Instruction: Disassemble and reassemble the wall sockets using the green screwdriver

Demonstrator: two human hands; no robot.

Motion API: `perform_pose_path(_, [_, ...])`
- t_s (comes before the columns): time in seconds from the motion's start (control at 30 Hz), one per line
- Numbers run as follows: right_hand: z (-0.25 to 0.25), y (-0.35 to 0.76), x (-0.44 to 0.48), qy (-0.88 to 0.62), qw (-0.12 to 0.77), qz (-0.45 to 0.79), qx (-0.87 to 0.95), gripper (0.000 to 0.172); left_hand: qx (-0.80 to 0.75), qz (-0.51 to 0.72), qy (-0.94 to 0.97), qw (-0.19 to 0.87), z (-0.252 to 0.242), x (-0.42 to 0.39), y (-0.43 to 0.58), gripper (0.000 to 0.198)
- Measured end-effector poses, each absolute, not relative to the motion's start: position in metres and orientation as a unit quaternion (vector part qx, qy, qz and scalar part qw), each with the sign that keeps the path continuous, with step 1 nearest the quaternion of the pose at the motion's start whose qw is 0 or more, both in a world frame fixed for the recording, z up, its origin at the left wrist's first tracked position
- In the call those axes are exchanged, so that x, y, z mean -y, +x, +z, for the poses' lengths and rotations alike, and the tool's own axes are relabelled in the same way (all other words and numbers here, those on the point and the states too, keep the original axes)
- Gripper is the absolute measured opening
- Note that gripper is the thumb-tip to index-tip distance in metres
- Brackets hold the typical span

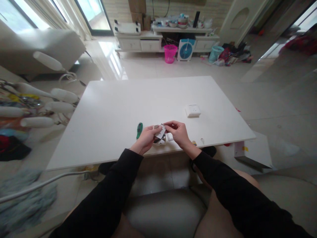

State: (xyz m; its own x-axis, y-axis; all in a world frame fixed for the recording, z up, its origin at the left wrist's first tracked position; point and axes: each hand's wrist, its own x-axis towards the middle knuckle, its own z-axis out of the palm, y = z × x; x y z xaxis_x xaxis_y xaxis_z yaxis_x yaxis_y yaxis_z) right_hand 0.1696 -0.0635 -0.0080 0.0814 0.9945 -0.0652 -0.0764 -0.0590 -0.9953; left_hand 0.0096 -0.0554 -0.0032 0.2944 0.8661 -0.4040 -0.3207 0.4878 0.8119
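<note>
My left hand (148, 138) is closed around a small flat white piece (160, 131), thumb on top; its exact kind is too small to make out. At that piece's upper right edge, the fingers of my right hand (179, 132) are pinched, and what is between them is hidden. Below the hands sits a small open white box (159, 142) with dark and metallic bits in it. Another small white piece (169, 136) lies beside my right hand. A green-handled tool (139, 130) rests left of my left hand. Farther right stands a white wall socket (193, 110).
The white table (123, 105) ends just in front of my knees. Near its front edge lie a small yellowish item (194, 143) and a small clear item (202, 140). White lamp arms (61, 95) reach close to the left edge. A white box (255, 150) stands off the right corner.
</note>
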Motion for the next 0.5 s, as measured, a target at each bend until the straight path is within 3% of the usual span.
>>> perform_pose_path(0.5, [-0.0059,0.1693,0.0651,-0.504,0.525,0.504,0.464,0.024,-0.430,0.389,0.308,0.754,-0.0011,0.0577,0.0074,0.029])
